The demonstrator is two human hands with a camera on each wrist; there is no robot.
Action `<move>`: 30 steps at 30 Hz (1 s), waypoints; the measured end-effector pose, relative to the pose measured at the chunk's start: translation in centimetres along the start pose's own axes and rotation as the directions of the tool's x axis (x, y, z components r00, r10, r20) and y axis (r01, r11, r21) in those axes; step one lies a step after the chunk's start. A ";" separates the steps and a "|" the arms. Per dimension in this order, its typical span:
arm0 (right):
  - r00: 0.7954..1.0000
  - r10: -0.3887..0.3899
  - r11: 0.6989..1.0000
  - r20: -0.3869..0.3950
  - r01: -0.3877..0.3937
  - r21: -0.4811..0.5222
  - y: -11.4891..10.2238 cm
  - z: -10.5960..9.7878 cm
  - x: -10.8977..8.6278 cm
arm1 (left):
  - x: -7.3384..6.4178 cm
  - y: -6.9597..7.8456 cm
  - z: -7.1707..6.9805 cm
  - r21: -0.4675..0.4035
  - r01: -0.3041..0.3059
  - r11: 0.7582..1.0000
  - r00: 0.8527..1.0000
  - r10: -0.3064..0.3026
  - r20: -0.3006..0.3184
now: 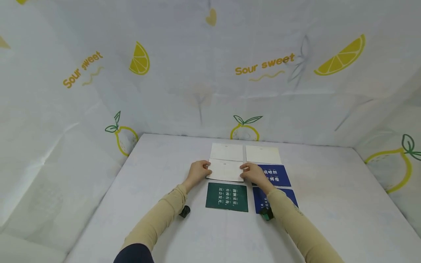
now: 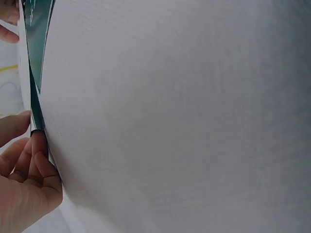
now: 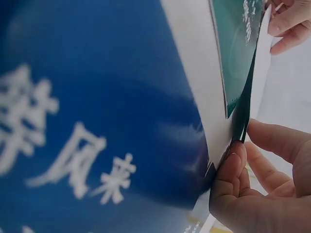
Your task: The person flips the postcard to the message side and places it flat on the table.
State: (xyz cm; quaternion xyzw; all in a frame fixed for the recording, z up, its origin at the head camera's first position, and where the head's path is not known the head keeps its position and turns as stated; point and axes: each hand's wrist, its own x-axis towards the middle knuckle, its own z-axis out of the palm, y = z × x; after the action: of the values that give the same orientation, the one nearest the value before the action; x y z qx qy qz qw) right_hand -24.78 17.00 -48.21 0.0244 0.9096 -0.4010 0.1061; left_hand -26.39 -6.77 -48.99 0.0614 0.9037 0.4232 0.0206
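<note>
A card with its white side up [image 1: 225,170] lies between both hands, one at each short end. At its left end my left hand [image 1: 198,171] pinches the edge between thumb and fingers. My right hand [image 1: 255,174] pinches the right end the same way. In the right wrist view the card's underside [image 3: 246,99] is dark green, and its near edge is tilted up. Just in front lies a green card [image 1: 227,197] with white Chinese writing. Beneath my right hand and forearm are two blue cards, the upper one [image 1: 279,175] partly covered by the hand.
Two more cards lie white side up at the back, a left one [image 1: 227,151] and a right one [image 1: 263,155]. The white table [image 1: 158,160] meets a lemon-printed cloth [image 1: 184,73] behind. The lower blue card [image 1: 291,193] is partly hidden by my right sleeve.
</note>
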 end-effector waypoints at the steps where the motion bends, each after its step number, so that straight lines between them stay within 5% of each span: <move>1: 1.000 -0.006 1.000 0.002 0.006 -0.011 -0.1 0.0 0.0 | 0.0 0.1 0.1 0.011 -0.003 1.000 1.000 0.003 -0.002; 14: 0.999 -0.032 0.978 0.015 0.034 -0.206 -2.0 0.2 -0.4 | 0.1 1.2 0.3 0.244 -0.072 0.967 0.997 0.071 0.013; 22: 0.999 -0.038 0.966 0.007 0.038 -0.258 -1.9 0.4 -0.3 | 0.0 1.1 0.2 0.251 -0.078 0.965 0.997 0.072 0.033; 30: 0.993 -0.113 0.981 -0.044 0.105 -0.164 -1.3 -0.1 -0.7 | -0.2 1.3 0.1 0.218 -0.024 0.976 1.000 0.019 0.024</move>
State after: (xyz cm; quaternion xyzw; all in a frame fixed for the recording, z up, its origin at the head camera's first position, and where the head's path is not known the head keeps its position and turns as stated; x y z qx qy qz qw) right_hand -24.25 16.21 -47.03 -0.0235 0.9415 -0.3305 0.0615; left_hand -26.02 -5.96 -48.05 0.0777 0.9437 0.3211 0.0187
